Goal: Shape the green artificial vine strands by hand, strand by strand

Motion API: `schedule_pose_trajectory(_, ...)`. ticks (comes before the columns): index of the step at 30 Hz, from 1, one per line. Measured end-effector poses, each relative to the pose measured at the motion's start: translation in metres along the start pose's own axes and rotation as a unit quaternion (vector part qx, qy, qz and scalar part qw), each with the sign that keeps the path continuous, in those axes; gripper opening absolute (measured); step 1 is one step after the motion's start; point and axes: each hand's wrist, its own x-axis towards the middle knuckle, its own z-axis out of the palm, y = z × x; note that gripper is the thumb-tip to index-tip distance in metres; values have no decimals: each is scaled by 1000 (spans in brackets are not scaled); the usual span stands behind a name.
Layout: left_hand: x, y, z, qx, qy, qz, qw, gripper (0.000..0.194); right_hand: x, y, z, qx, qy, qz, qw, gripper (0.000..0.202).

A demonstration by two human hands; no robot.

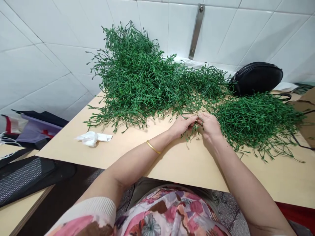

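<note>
Green sprig (196,124), thin-stemmed and small, sits just right of the middle of the frame, between the fingertips of two bare hands that meet over the table. The left hand (180,126) pinches it with thumb and fingers from one side; the right hand (209,126) pinches from the other, the fingertips of both nearly touching. Exactly which finger bears on which stem is too small to tell. A few loose stem ends hang below the fingers.

Just beyond the hands, a large heap of green stems (137,78) spreads from the upper left to the centre, and a lower, neater pile (258,119) lies at the right, close to the right hand. Both rest on a pale wooden table (128,160). A crumpled white tissue (92,138) lies on the table left of the hands, and a black bag (258,78) stands at the upper right behind the pile. A yellow bangle (153,148) circles the left wrist. White wall tiles (73,19) fill the top, with a metal strip (197,31) fixed to them.
</note>
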Motion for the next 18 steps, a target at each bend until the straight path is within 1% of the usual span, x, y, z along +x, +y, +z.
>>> schedule_pose_trajectory(2,-3,0,0,21,-6,15,1000,42,8,-14,-5,27,92,27,995,33)
schedule_pose_trajectory(3,-4,0,0,34,-18,20,999,43,12,-24,-12,36,166,25,985,33)
schedule_pose_trajectory(4,-6,-1,1,44,-32,21,998,43,14,-37,-20,38,201,20,979,34)
schedule_pose_trajectory(5,-7,-1,1,52,-45,17,998,42,16,-51,-30,37,230,3,972,34)
schedule_pose_trajectory(6,-7,-2,1,53,-52,11,997,41,16,-66,-41,20,261,-68,963,32)
schedule_pose_trajectory(7,-7,-3,1,46,-50,6,998,40,15,-80,-52,-17,251,-146,957,31)
schedule_pose_trajectory(9,-6,-3,-1,27,-32,-5,999,38,11,-103,-75,-118,235,-285,922,29)
schedule_pose_trajectory(10,-4,-3,-2,19,-22,-10,1000,37,10,-109,-87,-180,226,-327,900,27)
schedule_pose_trajectory(11,-4,-3,-3,14,-13,-14,1000,36,10,-113,-99,-246,227,-348,876,25)
schedule_pose_trajectory(12,-3,-3,-4,12,-8,-17,1000,35,10,-113,-111,-316,236,-350,850,24)
schedule_pose_trajectory(14,-3,-3,-5,19,-8,-16,1000,33,12,-104,-132,-451,249,-312,798,18)
schedule_pose_trajectory(15,-3,-3,-5,22,-10,-13,1000,32,12,-98,-139,-494,257,-300,775,15)
schedule_pose_trajectory(17,-4,-2,-5,27,-14,-14,999,30,11,-84,-143,-536,265,-293,746,13)
schedule_pose_trajectory(18,-4,-2,-5,28,-13,-18,999,29,8,-79,-138,-549,267,-290,738,14)
